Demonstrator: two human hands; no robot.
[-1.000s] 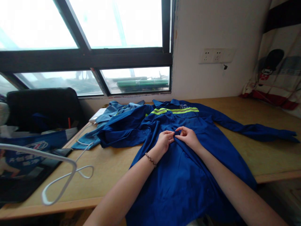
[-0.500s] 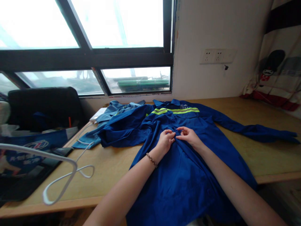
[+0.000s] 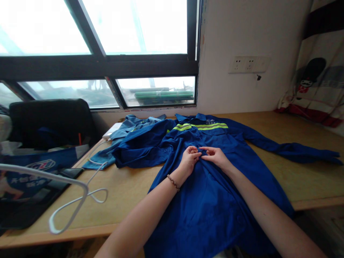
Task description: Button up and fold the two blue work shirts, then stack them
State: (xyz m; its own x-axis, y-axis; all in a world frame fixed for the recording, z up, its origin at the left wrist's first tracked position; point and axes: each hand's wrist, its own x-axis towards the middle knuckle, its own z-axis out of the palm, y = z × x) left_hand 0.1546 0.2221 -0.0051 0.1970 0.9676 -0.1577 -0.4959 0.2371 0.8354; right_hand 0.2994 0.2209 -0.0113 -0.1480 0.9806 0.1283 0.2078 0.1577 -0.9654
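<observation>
Head view: a soft, creased blue shirt (image 3: 215, 200) with a glossy yellow-green stripe (image 3: 200, 126) lies flat at frame centre on the smooth wooden table (image 3: 129, 193). Both the left hand (image 3: 189, 159) and right hand (image 3: 216, 157) pinch its front seam, fingertips closed on cloth, perhaps around a button. Since earlier, both hands have crept slightly higher.

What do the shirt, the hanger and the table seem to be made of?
Shirt: woven cloth, probably a cotton blend, matte; it creases softly.
Hanger: likely plastic or coated wire, smooth white, thin and bent.
Table: wood or laminate, matte tan, thick board edge.
</observation>
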